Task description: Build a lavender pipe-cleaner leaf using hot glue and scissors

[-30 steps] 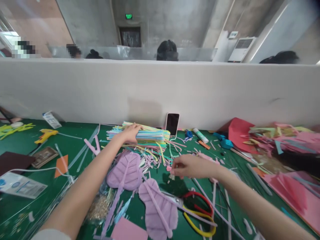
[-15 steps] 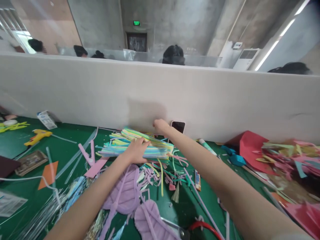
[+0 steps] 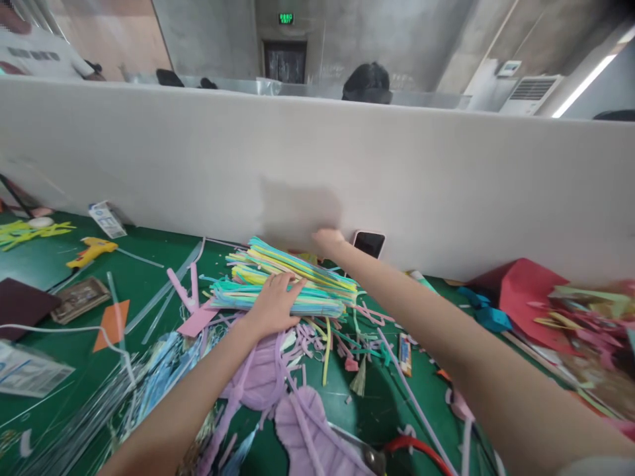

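Left hand (image 3: 274,304): fingers half-spread over fuzzy stems (image 3: 317,276); these may be scattered by uneven pressing.
Right hand (image 3: 328,240): opening and hold cannot be told.
Phone (image 3: 370,244): may be toppled by forearm (image 3: 421,314).

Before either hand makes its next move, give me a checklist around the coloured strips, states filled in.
1. Left hand on the pile of coloured strips: ok, laid across it.
2. Right hand holding anything: cannot tell, its fingers are hidden.
3. Strips all gathered: not ok, a yellow strip sticks out toward the front.
4. Phone untouched by the right arm: cannot tell, they overlap in view.
5. Scissors apart from both hands: ok.
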The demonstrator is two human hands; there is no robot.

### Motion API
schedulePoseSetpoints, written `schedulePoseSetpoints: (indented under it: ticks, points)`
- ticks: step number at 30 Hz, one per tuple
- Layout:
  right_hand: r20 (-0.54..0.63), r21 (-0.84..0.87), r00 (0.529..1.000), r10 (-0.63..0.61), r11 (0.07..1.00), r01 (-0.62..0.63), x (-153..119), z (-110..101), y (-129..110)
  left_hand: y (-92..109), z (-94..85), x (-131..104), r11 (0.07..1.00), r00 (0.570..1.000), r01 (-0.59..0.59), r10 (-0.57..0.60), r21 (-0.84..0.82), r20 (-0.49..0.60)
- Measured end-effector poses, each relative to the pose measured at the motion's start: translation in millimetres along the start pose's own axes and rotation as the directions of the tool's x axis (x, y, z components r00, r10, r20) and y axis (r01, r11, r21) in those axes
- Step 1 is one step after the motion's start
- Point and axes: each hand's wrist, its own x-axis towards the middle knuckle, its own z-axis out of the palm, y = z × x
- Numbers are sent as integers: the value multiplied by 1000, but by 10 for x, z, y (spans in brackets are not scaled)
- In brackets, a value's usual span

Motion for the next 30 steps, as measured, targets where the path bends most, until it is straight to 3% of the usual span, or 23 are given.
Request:
schedulePoseSetpoints:
  ticks: [4, 8, 10, 13, 14, 16, 17, 19, 22, 25, 26, 27, 30]
  points:
    - [-87, 44, 993, 81, 996, -77, -160, -482, 57, 26, -22, 30, 1000, 1000, 19, -19, -16, -6]
    - [-161, 176, 983, 84, 983, -55, -610, -838, 137, 58, -161, 42, 997, 999, 40, -40, -62, 1]
    - [-117, 283, 992, 52, 959, -17, -951, -839, 173, 79, -293, -13, 992, 999, 42, -41, -115, 10]
    - [-28, 486, 999, -27, 873, 38, -1525, -598, 174, 166, -522, -200, 973, 1000, 30, -31, -227, -2]
    - [-18, 692, 997, -71, 719, 64, -1710, -478, 150, 217, -592, -278, 957, 999, 27, -35, -289, -21]
    - [23, 903, 990, -137, 428, 38, -2035, -229, 66, 355, -702, -430, 793, 994, 8, -73, -609, -82]
    - [40, 942, 988, -149, 335, 12, -2166, -114, 10, 440, -740, -492, 672, 992, 13, -102, -741, -75]
    - [79, 969, 982, -172, 246, -35, -2346, 71, -102, 624, -779, -573, 383, 979, 51, -200, -922, -29]
    - [117, 951, 956, -267, 307, -30, -2393, 200, -198, 863, -762, -589, 22, 955, 111, -279, -994, 101]
    - [206, 815, 915, -347, 578, 36, -2157, 148, -143, 969, -712, -581, -149, 875, 143, -442, -978, 196]
    - [227, 715, 929, -292, 698, 45, -2016, 104, -97, 980, -697, -599, -202, 836, 142, -500, -969, 227]
    - [215, 660, 950, -225, 750, 28, -1848, 55, -44, 987, -681, -631, -259, 801, 134, -540, -957, 258]
    - [102, 542, 994, -24, 840, -35, -1237, -62, 92, 1030, -612, -805, -421, 755, 146, -538, -895, 376]
